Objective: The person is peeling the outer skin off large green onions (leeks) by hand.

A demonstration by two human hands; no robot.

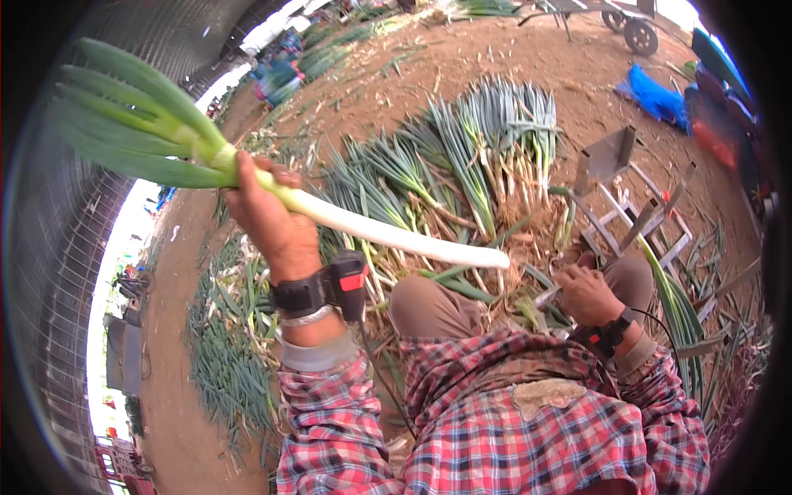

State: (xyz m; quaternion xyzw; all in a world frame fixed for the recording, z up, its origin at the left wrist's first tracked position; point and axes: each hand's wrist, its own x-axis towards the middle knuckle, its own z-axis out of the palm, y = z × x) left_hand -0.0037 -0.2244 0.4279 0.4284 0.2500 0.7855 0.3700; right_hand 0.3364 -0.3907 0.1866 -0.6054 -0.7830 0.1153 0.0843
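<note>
My left hand [269, 216] is raised on the left and closed around a large leek [383, 232], just below its spread green leaves. The leek's white shaft slants down to the right, and its root end is over the area between my knees. Beside my right knee, my right hand [586, 294] has its fingers curled; a thin pale strip or blade shows at its fingertips, too unclear to name. In front of me on the soil lie several leeks [458, 148] in rows, with brown roots towards me. More leaves and trimmings lie between my legs.
A metal frame stand [646, 219] stands at the right, with a leek [674, 297] across it. Leafy debris [229, 359] is heaped at the left. A wheeled cart [594, 9], a blue sheet [659, 93] and a blurred person [278, 80] are farther off. A dark cable runs from my left wrist.
</note>
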